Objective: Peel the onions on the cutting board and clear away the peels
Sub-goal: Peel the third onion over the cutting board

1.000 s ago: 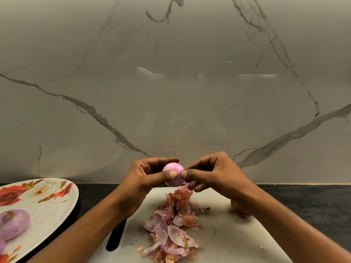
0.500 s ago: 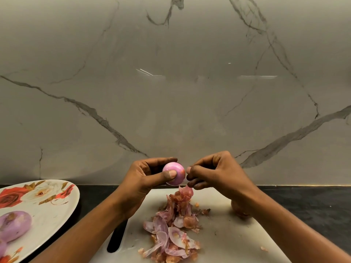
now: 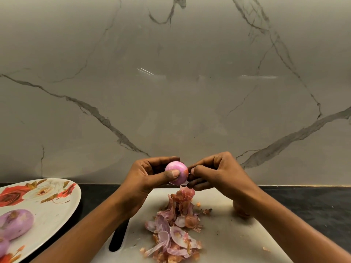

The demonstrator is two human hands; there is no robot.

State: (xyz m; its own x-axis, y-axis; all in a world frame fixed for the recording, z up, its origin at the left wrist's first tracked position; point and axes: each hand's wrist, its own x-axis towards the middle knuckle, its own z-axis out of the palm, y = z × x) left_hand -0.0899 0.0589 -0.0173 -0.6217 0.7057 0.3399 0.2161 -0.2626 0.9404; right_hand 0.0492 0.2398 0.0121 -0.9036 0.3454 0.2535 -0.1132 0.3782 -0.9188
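Observation:
My left hand [image 3: 150,177] grips a small pink onion [image 3: 177,170] above the far edge of the white cutting board [image 3: 224,236], thumb across its front. My right hand [image 3: 214,171] has its fingertips at the onion's right side, pinching at a bit of reddish skin there. A pile of pink and brown onion peels [image 3: 174,224] lies on the board below the hands. Another onion [image 3: 239,208], brownish, sits on the board and is mostly hidden behind my right wrist.
A floral plate [image 3: 47,198] at the left holds a peeled purple onion [image 3: 16,223] and part of another at the frame edge. The board has a dark handle slot [image 3: 118,238]. Dark countertop [image 3: 303,202] runs on both sides; a marble wall stands behind.
My right hand's fingertips have closed back in against the onion's right side after drawing slightly away. The onion has turned a little in my left hand.

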